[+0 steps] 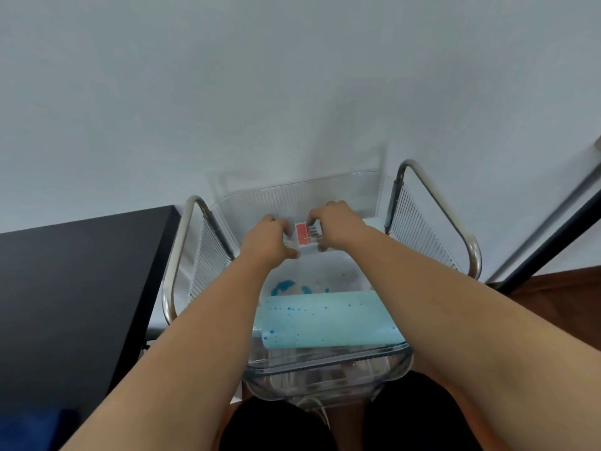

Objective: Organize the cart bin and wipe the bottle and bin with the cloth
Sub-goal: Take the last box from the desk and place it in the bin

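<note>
A clear plastic bin (325, 379) sits in the cart. At its far end is a small clear box with red label (304, 237). At the near end a light blue cloth (328, 322) with dark blue spots lies flat.

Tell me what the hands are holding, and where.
Both hold a small clear box with a red label: left hand on its left end, right hand on its right end.

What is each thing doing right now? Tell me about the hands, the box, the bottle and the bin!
left hand: closed on the small box's left side.
right hand: closed on its right side.
small box: red label facing up, held inside the bin.
light blue bottle: lying on its side, speckled with blue.
clear bin: open-topped, blue smears on its floor.
</note>
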